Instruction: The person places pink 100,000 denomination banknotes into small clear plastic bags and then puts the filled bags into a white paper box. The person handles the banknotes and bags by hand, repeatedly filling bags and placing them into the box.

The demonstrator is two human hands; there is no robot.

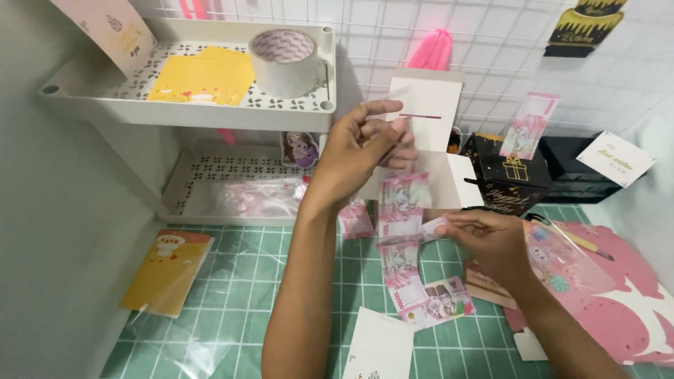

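Left hand [361, 144]: raised, fingers pinched on the top of a banknote strip [399, 238] in clear film.
Right hand [488, 242]: fingers clamped on the strip's middle – low, above the counter [281, 281].
Strip: hangs down, its tail on the green mat.
Behind: black gift box [509, 179].

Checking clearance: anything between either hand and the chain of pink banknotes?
Nothing visible. The left hand pinches the top of the banknote chain, the right hand grips its side; both already touch it above the green mat.
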